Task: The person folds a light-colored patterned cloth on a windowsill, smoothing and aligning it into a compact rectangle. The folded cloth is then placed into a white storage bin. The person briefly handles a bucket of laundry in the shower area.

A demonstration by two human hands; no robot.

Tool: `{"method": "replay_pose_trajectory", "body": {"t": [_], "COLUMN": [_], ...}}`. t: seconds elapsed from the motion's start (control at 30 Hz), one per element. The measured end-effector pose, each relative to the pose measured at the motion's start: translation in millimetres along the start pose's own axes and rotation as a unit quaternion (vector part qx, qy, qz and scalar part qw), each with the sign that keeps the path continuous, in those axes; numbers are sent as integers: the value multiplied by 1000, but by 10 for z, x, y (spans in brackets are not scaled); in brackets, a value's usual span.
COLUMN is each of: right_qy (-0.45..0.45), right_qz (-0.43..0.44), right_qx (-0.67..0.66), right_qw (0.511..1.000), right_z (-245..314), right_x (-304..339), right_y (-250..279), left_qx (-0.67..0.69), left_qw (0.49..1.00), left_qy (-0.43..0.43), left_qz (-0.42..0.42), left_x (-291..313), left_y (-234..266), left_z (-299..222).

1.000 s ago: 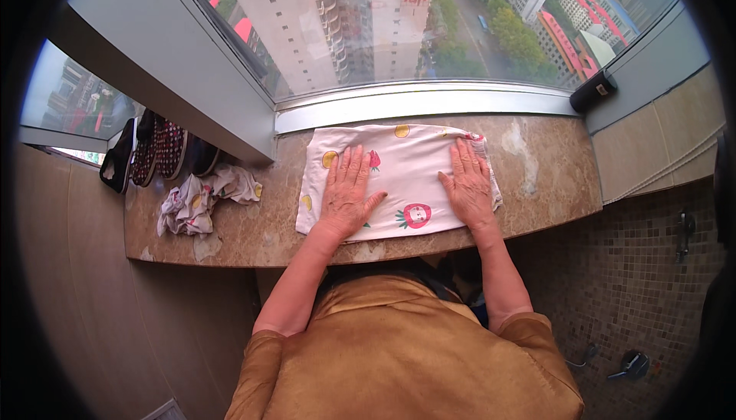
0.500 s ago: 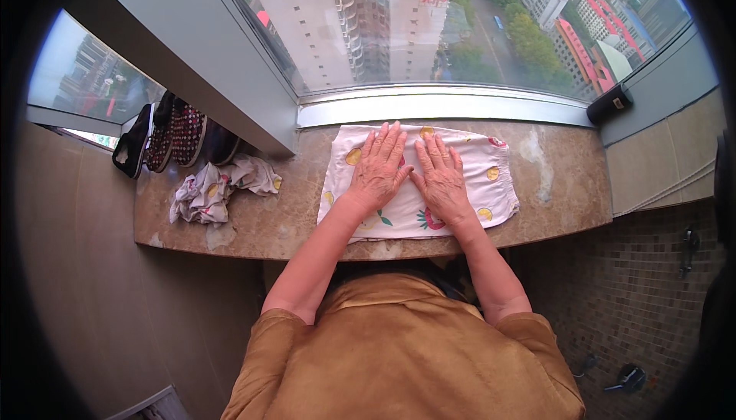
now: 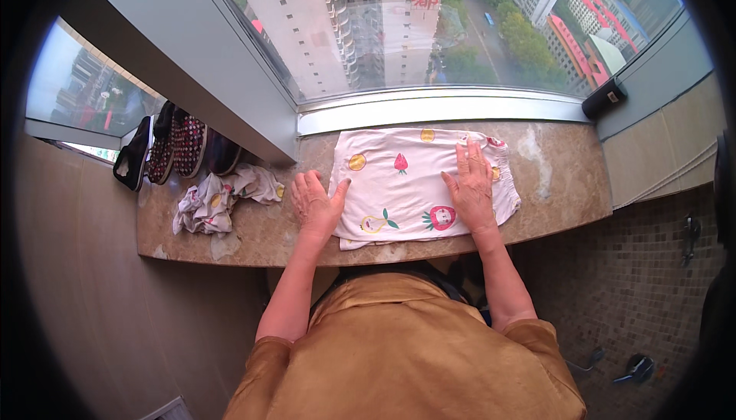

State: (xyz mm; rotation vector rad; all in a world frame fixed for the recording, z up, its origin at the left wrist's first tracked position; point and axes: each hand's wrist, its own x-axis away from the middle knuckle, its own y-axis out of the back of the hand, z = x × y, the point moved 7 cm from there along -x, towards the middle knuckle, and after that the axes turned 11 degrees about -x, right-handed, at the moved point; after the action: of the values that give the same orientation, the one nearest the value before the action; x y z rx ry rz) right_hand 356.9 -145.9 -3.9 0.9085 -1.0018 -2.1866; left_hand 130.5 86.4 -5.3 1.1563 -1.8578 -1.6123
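Note:
A white garment with a fruit print (image 3: 406, 190) lies folded flat on the brown marble sill (image 3: 563, 217); its gathered elastic edge is on the right, so it looks like a pair of pants or shorts. My left hand (image 3: 316, 204) rests at the garment's left edge, fingers spread on the stone and thumb over the cloth. On its right part lies my right hand (image 3: 473, 194), palm down, fingers stretched toward the window. Neither hand grips anything. To the left, a crumpled cloth (image 3: 215, 204) of similar print sits in a heap.
Several shoes (image 3: 184, 144) stand behind the crumpled cloth, beside the grey window post (image 3: 199, 60). A black cylinder (image 3: 604, 100) is at the far right corner by the window frame (image 3: 445, 106). Tiled wall (image 3: 613, 282) with metal fittings lies below right.
My hands have moved apart from the garment's middle: the left to its left edge, the right toward the elastic edge. The printed fruits between them now show.

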Motion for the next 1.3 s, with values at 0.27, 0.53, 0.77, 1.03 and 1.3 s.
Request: {"method": "replay_pose_trajectory", "body": {"t": [0.27, 0.53, 0.77, 1.03, 1.3], "right_qy": [38, 100, 130, 71, -36], "right_qz": [32, 129, 0, -80, -20], "right_qx": [-182, -259, -170, -272, -454], "right_qw": [982, 952, 977, 956, 890], "right_z": [767, 1566, 1621, 1587, 1668], "right_x": [-101, 266, 466, 492, 653], "right_y": [-419, -407, -589, -412, -429], "left_qx": [47, 420, 637, 673, 588], "left_qw": [997, 881, 644, 537, 610], "left_qy": [-41, 36, 208, 254, 242], "left_qz": [54, 214, 369, 441, 473], "left_x": [85, -63, 86, 208, -138], "left_y": [-172, -572, -580, -608, -601], "left_z": [-259, -177, -232, -109, 82]}}
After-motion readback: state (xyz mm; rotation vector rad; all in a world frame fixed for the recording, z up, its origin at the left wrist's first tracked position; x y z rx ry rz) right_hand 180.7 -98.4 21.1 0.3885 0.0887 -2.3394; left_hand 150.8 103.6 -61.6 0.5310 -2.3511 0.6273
